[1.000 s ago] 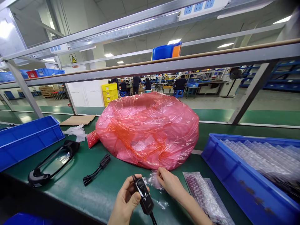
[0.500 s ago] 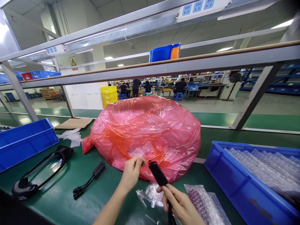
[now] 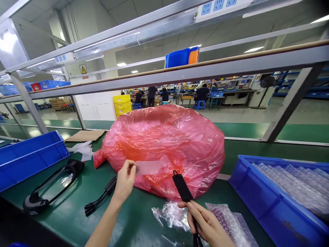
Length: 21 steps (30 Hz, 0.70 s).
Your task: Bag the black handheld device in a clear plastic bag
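Note:
My left hand (image 3: 125, 180) pinches one end of a small translucent bubble bag (image 3: 149, 167), which stretches to the right in front of the large pink plastic bag (image 3: 164, 137). In my right hand (image 3: 207, 223) is a flat black cable module (image 3: 182, 187), tilted up, with a small loop at its top and dark cables hanging below the fingers. A similar black cable module (image 3: 102, 197) lies on the green table, left of my left wrist. Crumpled clear plastic (image 3: 174, 214) rests between my hands. Filled bubble-wrap pouches (image 3: 228, 219) lie beside my right hand, partly hidden by it.
At right stands a blue bin (image 3: 272, 202) of bubble-wrapped items; another blue bin (image 3: 33, 157) is at left. A black headband-like device (image 3: 53, 187), white plastic sheets (image 3: 83, 148) and cardboard (image 3: 84, 135) lie at left. A metal shelf rail (image 3: 154, 77) crosses above. People sit and stand far behind.
My left hand has moved left and slightly up, drawing the bubble bag out in front of the pink bag. My right hand has shifted slightly right with the cable module. The view has turned slightly.

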{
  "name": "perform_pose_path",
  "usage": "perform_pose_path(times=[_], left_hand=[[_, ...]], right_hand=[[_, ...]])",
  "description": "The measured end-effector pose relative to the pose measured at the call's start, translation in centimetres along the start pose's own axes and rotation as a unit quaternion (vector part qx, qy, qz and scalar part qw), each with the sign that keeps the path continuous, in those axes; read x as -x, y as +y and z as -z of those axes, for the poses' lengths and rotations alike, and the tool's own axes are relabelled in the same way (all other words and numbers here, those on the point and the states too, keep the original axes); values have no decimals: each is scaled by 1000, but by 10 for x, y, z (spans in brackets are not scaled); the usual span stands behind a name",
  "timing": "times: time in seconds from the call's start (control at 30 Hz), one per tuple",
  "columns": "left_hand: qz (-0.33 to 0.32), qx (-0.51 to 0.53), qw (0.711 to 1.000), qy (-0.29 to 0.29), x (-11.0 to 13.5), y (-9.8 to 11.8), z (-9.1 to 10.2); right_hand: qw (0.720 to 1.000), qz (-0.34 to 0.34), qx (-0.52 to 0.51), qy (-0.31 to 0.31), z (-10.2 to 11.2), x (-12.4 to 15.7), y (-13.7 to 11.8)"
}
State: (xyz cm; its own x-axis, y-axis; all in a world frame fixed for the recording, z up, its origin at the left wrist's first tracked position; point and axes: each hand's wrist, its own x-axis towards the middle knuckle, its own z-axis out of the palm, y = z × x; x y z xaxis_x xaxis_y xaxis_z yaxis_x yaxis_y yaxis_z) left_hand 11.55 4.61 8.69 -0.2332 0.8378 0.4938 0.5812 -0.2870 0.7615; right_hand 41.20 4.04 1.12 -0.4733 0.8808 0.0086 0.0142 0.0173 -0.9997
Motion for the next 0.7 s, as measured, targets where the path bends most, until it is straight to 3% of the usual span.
perform_pose_path(times=[0.07,0.13,0.23,0.33,0.4,0.47,0.57,0.63,0.7], left_hand=[[34,10,999,28,21,-2,31],[64,-1,998,12,42,-16,51],[99,-54,992,-53,74,-45,61],[99,-138,985,-36,110,-60,52],[76,-176,981,-35,134,-57,42],[50,-200,971,-120,155,-45,31],[58,-266,917,-292,176,-24,15],[85,-303,888,-337,181,-14,8],[99,-312,880,-344,183,-11,4]], right_hand=[[1000,4,4,-5,-3,-1,2],[1000,4,1,-17,-9,0,-1],[999,5,-3,-40,-23,8,-11],[998,13,6,-63,-37,21,-23],[998,8,1,-68,-46,30,-31],[998,2,-7,-65,-54,38,-38],[998,-6,-4,-59,-62,46,-46],[998,-27,5,-62,-65,48,-47],[996,-40,22,-76,-65,48,-43]])
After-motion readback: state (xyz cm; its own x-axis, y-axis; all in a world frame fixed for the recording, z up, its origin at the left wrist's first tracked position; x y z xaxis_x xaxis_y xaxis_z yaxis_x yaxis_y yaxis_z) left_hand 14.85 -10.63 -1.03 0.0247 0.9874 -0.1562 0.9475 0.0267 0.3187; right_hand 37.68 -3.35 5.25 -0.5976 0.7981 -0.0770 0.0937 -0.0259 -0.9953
